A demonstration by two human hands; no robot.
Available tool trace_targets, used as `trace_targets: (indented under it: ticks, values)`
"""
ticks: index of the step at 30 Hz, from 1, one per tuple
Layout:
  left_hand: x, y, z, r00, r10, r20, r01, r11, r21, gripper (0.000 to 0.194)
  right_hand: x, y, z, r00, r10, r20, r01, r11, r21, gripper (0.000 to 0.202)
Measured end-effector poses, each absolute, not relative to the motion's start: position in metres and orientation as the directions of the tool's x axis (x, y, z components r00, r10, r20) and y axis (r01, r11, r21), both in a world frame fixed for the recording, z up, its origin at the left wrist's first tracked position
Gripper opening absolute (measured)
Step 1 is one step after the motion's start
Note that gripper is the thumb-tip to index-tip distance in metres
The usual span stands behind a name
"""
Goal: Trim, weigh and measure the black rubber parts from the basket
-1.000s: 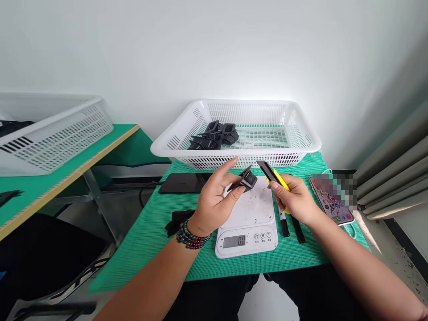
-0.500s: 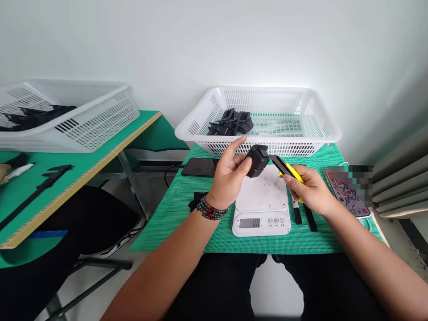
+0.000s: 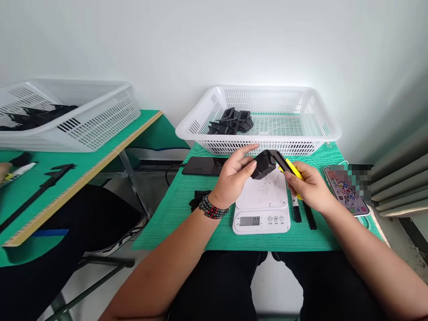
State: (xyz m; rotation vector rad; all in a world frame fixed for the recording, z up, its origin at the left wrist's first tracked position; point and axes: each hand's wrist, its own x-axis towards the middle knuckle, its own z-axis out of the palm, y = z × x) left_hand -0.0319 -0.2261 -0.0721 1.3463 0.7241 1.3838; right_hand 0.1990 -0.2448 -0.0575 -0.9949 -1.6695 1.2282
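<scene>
My left hand [image 3: 236,173] grips a black plastic part [image 3: 264,164] above the white scale [image 3: 261,196], thumb on its near side and index finger stretched out. My right hand [image 3: 306,183] is closed on a yellow and black utility knife [image 3: 290,171]. The knife's blade end meets the upper right edge of the black part. On the scale's plate lie small dark shavings, and its display reads 0.0.
Behind stands a white basket [image 3: 257,138] with several black parts [image 3: 230,122]. Phones [image 3: 202,166] [image 3: 347,191] lie left and right, a marker [image 3: 296,209] beside the scale. On the left table [image 3: 100,154] are another basket [image 3: 93,129], a caliper [image 3: 50,180] and a person's hand [image 3: 4,170].
My left hand and the black part have moved slightly right, and the part has turned. The knife's blade end now meets the part's upper edge.
</scene>
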Motion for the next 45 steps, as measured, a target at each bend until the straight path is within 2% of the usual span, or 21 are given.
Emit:
trace_targets:
  ticks: [7, 15, 25, 37, 45]
  values:
    - [-0.034, -0.222, -0.074, 0.168, 0.954, 0.249, -0.429, -0.157, 0.89, 0.036, 0.197, -0.246, -0.057, -0.388, 0.898, 0.21, 0.129, 0.278, -0.952, 0.037]
    - [-0.04, -0.221, -0.068, 0.181, 0.954, 0.24, -0.526, -0.112, 0.843, 0.022, 0.196, -0.245, -0.058, -0.405, 0.891, 0.202, 0.089, 0.259, -0.962, 0.035]
    - [-0.04, -0.221, -0.068, 0.227, 0.951, 0.209, -0.523, -0.062, 0.85, 0.023, 0.196, -0.242, -0.059, -0.309, 0.927, 0.212, 0.158, 0.27, -0.95, 0.034]
    - [-0.042, -0.221, -0.067, 0.211, 0.96, 0.186, -0.559, -0.037, 0.828, 0.019, 0.197, -0.242, -0.06, -0.297, 0.926, 0.234, 0.231, 0.307, -0.923, 0.029]
    - [-0.043, -0.219, -0.07, 0.231, 0.965, 0.127, -0.576, 0.031, 0.817, 0.031, 0.2, -0.242, -0.058, -0.325, 0.919, 0.222, 0.267, 0.315, -0.911, 0.029]
